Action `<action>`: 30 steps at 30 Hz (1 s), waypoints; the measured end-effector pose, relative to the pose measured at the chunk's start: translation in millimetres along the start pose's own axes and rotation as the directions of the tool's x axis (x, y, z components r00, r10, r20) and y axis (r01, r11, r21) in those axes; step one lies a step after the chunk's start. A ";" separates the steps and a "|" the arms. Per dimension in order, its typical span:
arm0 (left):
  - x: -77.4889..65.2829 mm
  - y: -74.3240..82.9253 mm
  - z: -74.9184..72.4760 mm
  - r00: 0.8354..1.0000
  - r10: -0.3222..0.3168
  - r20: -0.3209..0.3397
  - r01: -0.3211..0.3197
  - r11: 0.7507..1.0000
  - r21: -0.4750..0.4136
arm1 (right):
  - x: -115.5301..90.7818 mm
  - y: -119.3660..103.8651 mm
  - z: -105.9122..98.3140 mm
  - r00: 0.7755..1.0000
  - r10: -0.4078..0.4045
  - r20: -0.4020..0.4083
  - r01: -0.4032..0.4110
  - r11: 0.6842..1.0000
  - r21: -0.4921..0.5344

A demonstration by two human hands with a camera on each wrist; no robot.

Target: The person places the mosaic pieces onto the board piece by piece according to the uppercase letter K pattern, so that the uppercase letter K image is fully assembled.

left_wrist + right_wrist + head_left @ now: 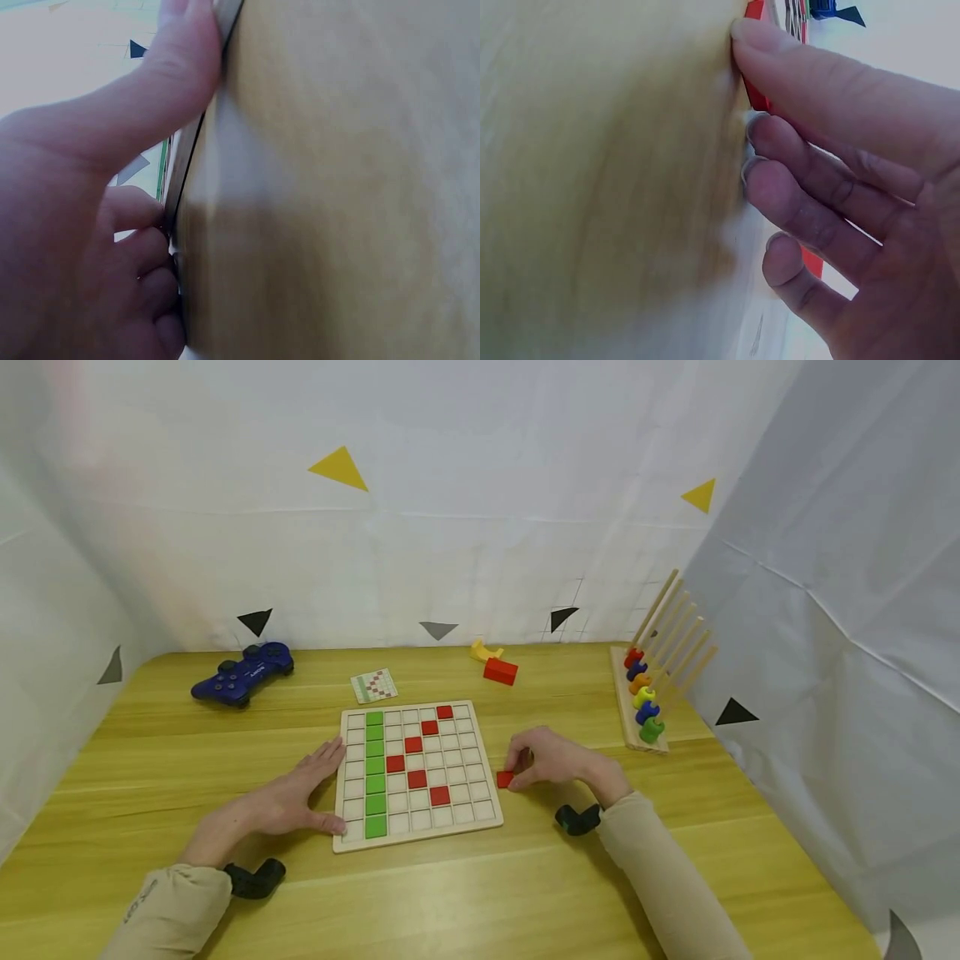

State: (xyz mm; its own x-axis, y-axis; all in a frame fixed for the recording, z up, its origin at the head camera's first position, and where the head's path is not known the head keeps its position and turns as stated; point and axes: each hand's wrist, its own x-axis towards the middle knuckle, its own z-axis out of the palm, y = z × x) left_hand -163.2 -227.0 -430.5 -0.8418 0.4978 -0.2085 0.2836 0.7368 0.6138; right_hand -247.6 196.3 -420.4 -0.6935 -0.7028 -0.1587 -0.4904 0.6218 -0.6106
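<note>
A square wooden grid board point(462, 810) lies on the table, with a column of green tiles point(374, 766) and several red tiles point(413, 745) in its cells. Along its left edge rests my left hand point(288, 797), thumb on the near left corner and the other fingers spread toward the far side. In the left wrist view the thumb point(176, 71) touches the board's rim. Just right of the board, my right hand point(551, 757) pinches a loose red tile point(504, 779) at the table surface. The right wrist view has the thumb point(780, 52) against that tile, the index finger mostly hidden.
A small pattern card point(373, 685) lies behind the board. Farther back are a red block point(500, 672) and a yellow piece point(485, 652). A blue game controller point(243, 674) sits at back left. At right stands a wooden peg rack point(637, 739) with coloured beads.
</note>
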 end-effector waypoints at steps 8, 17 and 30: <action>-0.8 0.8 -0.6 1.000 0.002 0.001 -0.002 1.000 -0.003 | -0.8 0.8 -1.6 1.000 0.016 0.015 -0.016 1.000 -0.014; -0.3 0.4 -0.6 1.000 0.008 -0.001 -0.008 1.000 -0.001 | -4.6 -6.8 -6.6 1.000 0.019 -0.023 -0.020 0.999 -0.045; 0.0 -0.3 -0.2 1.000 0.002 0.001 -0.002 1.000 -0.002 | 6.5 -34.5 12.6 0.993 -0.110 0.048 0.113 0.992 -0.058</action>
State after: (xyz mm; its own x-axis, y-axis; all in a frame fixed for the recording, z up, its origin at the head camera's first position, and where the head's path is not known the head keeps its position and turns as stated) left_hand -163.4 -227.3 -430.5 -0.8407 0.5000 -0.2079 0.2847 0.7347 0.6158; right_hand -228.5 166.0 -410.2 -0.6093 -0.7827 -0.1272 -0.5954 0.5575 -0.5786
